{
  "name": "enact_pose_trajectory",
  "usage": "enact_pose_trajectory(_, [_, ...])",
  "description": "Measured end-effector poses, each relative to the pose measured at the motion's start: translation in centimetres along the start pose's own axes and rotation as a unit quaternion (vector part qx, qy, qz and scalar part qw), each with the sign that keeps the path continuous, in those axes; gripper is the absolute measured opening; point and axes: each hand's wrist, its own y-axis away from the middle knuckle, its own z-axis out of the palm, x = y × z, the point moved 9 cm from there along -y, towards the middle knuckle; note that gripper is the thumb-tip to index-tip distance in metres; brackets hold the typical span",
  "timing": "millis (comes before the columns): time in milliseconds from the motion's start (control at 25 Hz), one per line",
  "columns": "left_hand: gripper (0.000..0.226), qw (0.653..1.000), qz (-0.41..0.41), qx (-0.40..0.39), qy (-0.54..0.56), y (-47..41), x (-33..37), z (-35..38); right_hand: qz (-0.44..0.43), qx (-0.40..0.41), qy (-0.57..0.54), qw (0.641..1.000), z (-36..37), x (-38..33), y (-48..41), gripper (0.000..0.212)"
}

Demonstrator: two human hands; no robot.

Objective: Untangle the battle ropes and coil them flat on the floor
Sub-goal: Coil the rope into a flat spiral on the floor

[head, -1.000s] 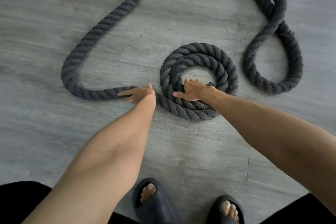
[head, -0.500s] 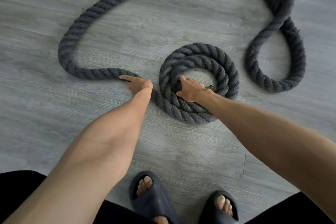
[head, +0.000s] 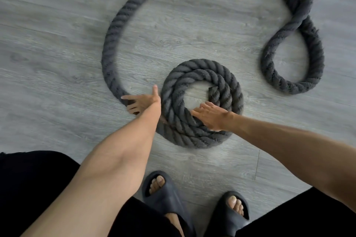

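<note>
Grey plank floor (head: 57,63). Dark, thick battle rope (head: 109,44), partly wound. A flat coil (head: 202,68) of about two turns sits at frame centre, with the rope end (head: 212,92) tucked inside. The free strand leaves the coil at lower left and sweeps up to the top of the frame. A loose loop (head: 289,86) lies apart at upper right, crossing itself.

Left hand (head: 141,103): fingers spread over the free strand just left of the coil, thumb raised, not clearly wrapped round it. Right hand (head: 210,115): flat, fingers straight, pressing the coil's lower turns.

Step, as I judge it: laying the next turn. Keep the right palm down so the wound turns neither lift nor spin. The left hand slides the strand snug against the outer turn, low to the floor, with no gap and no riding up. The crossed loop wants opening before it feeds in.
</note>
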Motion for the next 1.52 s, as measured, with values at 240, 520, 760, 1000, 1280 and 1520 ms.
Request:
enact_pose_trajectory(240, [0.081, 0.998, 0.060, -0.008, -0.026, -1.9, 0.9, -0.5, 0.038, -0.134, -0.055, 0.989, 1.0, 1.6, 1.7, 0.071])
enact_pose_trajectory(520, [0.049, 0.985, 0.148, -0.067, -0.062, 0.5, 2.7, 2.7, 0.283, 0.034, -0.509, 0.812, -1.8, 0.6, -4.1, 0.091])
enact_pose_trajectory(760, [0.050, 0.976, 0.196, -0.069, -0.069, -0.9, 4.4, 2.5, 0.243, 0.052, -0.415, 0.875, -1.4, -0.1, -3.4, 0.073])
enact_pose_trajectory(1000, [0.088, 0.954, 0.274, -0.110, -0.054, -0.8, 12.0, 1.1, 0.098, -0.007, -0.213, 0.972, -0.2, -1.9, -0.9, 0.085])
enact_pose_trajectory(1280, [0.147, 0.895, 0.358, -0.194, -0.184, 5.6, 12.1, 6.7, 0.030, -0.060, 0.014, 0.998, -1.2, 1.5, 0.2, 0.089])
enact_pose_trajectory(1520, [0.150, 0.871, 0.383, -0.081, -0.298, 5.7, 13.4, 9.3, 0.101, 0.006, 0.034, 0.994, -3.7, 7.7, -0.8, 0.071])
